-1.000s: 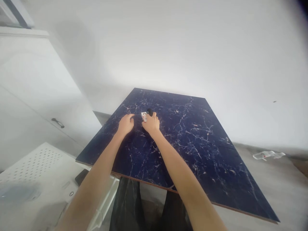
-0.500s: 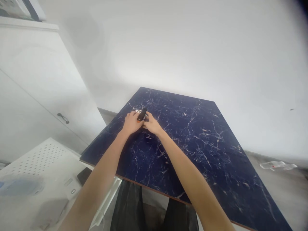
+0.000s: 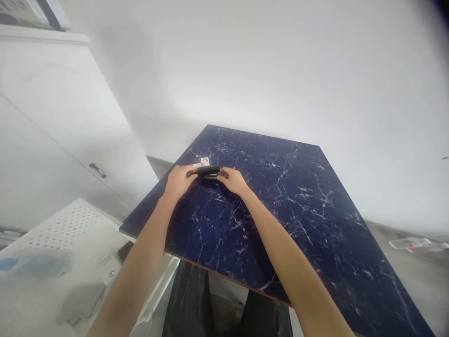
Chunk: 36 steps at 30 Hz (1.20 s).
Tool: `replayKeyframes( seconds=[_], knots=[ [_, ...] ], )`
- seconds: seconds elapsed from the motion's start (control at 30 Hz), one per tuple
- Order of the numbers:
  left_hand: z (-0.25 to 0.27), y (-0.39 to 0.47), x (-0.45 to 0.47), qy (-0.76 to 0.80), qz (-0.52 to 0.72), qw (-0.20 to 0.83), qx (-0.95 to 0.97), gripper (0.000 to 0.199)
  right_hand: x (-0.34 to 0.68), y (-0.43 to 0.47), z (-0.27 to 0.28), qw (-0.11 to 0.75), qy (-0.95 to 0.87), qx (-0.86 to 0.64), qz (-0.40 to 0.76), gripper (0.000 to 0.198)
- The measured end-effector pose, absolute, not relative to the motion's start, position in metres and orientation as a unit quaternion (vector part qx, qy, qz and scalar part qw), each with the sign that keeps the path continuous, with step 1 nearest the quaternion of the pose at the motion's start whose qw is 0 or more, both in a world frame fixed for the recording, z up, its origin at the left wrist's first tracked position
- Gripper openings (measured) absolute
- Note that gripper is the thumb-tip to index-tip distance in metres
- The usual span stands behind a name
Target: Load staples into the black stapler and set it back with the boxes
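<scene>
A black stapler (image 3: pixel 209 170) with an orange part at its left end lies sideways between my hands, low over the far left of the table. My left hand (image 3: pixel 179 179) has its fingers closed around the orange end. At the other end, my right hand (image 3: pixel 232 179) pinches the stapler between thumb and fingers. Just behind it sits a small white box (image 3: pixel 205 161) with dark and red print. A small white and orange piece (image 3: pixel 196 165) shows beside my left fingers, too small to name.
The dark blue marble-patterned table (image 3: pixel 280 210) stands against a white wall (image 3: pixel 245 70). To the left are a white cabinet (image 3: pixel 52 126) and a lower white surface with holes (image 3: pixel 66 229). A crumpled clear plastic piece (image 3: pixel 417 244) lies on the floor at right.
The stapler has turned from slanting away to lying crosswise. My hands have moved apart, left hand to the left and right hand to the right. More of the white box now shows.
</scene>
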<state>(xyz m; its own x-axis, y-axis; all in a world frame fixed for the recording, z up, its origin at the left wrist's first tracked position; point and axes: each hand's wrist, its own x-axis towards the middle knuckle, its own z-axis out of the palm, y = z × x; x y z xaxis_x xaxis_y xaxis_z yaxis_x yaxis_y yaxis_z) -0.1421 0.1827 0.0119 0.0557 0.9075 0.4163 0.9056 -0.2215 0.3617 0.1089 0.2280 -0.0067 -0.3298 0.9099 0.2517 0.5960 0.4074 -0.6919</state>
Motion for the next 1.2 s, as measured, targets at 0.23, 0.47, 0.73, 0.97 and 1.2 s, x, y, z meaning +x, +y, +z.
replayKeyframes(
  seconds=[0.23, 0.47, 0.73, 0.97, 1.2],
  knots=[
    [0.002, 0.179, -0.141, 0.593, 0.284, -0.042, 0.752, 0.022, 0.112, 0.235, -0.007, 0.281, -0.795, -0.495, 0.210, 0.021],
    [-0.006, 0.182, -0.141, 0.592, 0.301, -0.055, 0.745, 0.031, 0.126, 0.239, -0.003, 0.258, -0.813, -0.477, 0.210, 0.022],
    [-0.003, 0.186, -0.143, 0.548, 0.274, -0.022, 0.790, 0.045, 0.140, 0.238, 0.008, 0.204, -0.866, -0.439, 0.124, 0.024],
    [-0.003, 0.183, -0.145, 0.542, 0.279, 0.009, 0.792, 0.046, 0.140, 0.248, 0.033, 0.059, -0.921, -0.383, 0.045, 0.018],
    [-0.004, 0.184, -0.146, 0.535, 0.294, 0.026, 0.792, 0.049, 0.158, 0.254, 0.034, 0.183, -0.867, -0.444, 0.133, 0.010]
  ],
)
